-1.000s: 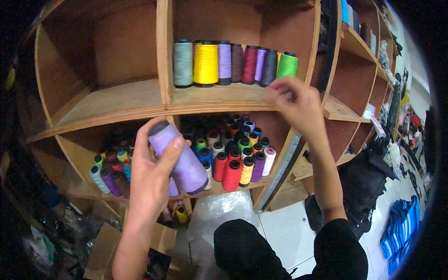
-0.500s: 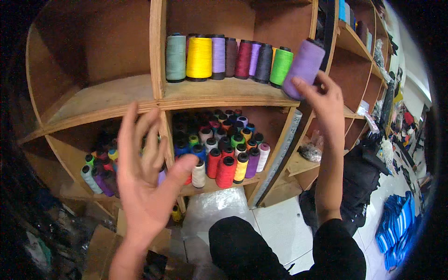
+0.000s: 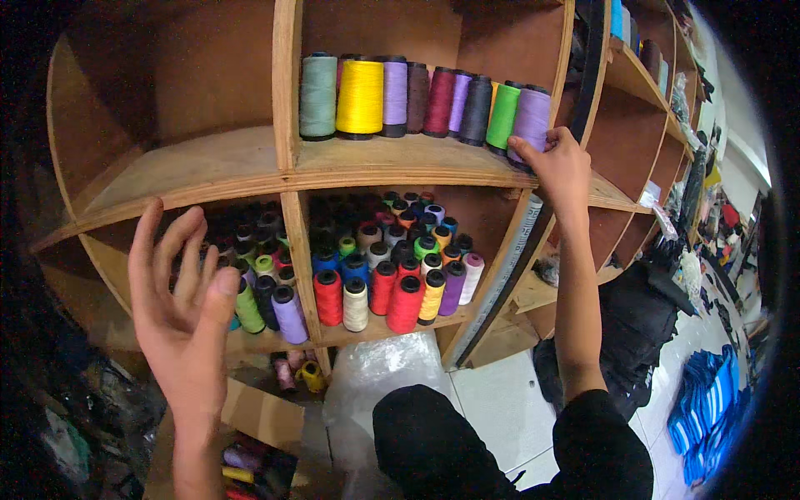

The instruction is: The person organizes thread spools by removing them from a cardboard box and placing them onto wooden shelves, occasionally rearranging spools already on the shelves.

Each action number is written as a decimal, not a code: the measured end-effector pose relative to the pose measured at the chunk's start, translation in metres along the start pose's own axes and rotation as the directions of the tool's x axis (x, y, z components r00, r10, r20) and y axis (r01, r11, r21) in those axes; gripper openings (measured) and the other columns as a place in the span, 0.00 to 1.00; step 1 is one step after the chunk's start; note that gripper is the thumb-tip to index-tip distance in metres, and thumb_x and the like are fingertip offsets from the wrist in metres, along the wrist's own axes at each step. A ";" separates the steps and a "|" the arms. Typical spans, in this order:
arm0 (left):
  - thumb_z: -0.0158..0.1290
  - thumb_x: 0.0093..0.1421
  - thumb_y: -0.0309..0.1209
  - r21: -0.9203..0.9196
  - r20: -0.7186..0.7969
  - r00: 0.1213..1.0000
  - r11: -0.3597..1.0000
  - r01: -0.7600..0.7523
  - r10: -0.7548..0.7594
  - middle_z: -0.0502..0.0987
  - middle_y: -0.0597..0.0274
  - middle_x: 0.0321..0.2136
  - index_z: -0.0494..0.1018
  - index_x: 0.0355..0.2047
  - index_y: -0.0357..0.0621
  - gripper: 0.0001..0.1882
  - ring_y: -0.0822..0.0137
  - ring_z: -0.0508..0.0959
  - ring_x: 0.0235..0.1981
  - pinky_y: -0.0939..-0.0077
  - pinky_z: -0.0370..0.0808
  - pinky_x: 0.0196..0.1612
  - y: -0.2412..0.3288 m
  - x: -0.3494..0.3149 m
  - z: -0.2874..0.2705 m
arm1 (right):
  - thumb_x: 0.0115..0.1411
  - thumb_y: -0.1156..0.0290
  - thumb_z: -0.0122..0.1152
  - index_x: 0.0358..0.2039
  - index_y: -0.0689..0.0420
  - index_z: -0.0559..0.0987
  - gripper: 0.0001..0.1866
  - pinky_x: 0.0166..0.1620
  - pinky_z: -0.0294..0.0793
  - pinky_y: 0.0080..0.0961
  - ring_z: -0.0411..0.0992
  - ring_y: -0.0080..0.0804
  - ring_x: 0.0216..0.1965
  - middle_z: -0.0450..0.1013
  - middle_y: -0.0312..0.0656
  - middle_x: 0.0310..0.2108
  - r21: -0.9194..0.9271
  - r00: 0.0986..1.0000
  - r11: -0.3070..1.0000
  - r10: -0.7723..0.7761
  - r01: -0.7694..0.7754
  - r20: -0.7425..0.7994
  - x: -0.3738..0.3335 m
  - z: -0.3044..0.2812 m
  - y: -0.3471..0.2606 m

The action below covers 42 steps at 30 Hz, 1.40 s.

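My right hand point(image 3: 560, 167) grips a light purple thread spool point(image 3: 531, 115) by its lower part. The spool stands upright at the right end of a row on the upper shelf point(image 3: 400, 162), beside a bright green spool point(image 3: 503, 117). Further left in that row are a yellow spool point(image 3: 360, 97), a grey-green spool point(image 3: 318, 96) and several purple, brown, maroon and dark ones. My left hand point(image 3: 179, 292) is raised in front of the lower left compartment, fingers apart and holding nothing. It hides part of the spools there.
Many smaller spools fill the lower compartments, with a red spool point(image 3: 406, 305) in the front row. A metal ruler point(image 3: 504, 275) runs along the right post. A cardboard box point(image 3: 262, 417) with spools sits below left. Dark cloth point(image 3: 625, 325) and blue striped fabric point(image 3: 707, 408) lie at right.
The light purple spool has gone from tilted at the shelf edge to upright beside the green one, still in my right hand. My left hand has moved left, uncovering spools.
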State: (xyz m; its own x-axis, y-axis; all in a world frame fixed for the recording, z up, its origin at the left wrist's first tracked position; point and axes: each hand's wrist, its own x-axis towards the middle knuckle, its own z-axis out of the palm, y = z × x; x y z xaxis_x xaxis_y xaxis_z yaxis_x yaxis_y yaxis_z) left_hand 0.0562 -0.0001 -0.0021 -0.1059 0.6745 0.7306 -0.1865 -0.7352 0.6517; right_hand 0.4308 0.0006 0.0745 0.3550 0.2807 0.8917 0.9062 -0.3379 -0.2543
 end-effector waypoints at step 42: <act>0.53 0.49 0.32 0.992 -0.016 0.130 -0.033 -0.125 -0.991 0.60 0.56 0.57 0.60 0.55 0.50 0.31 0.53 0.66 0.55 0.59 0.68 0.50 -0.126 -0.248 -0.244 | 0.54 0.70 0.54 0.36 0.57 0.76 0.09 0.37 0.73 0.32 0.75 0.40 0.32 0.76 0.44 0.30 0.939 -0.239 0.122 -0.970 -0.322 0.044 -0.428 0.085 -0.262</act>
State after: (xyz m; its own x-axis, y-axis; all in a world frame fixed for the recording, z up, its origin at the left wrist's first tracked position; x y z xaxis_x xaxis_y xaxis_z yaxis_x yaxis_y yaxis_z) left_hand -0.1321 -0.0584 -0.3145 0.1553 0.8177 -0.5544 0.9879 -0.1271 0.0892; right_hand 0.0606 0.0458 -0.2725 -0.9539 0.2998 0.0171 0.2119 0.7122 -0.6693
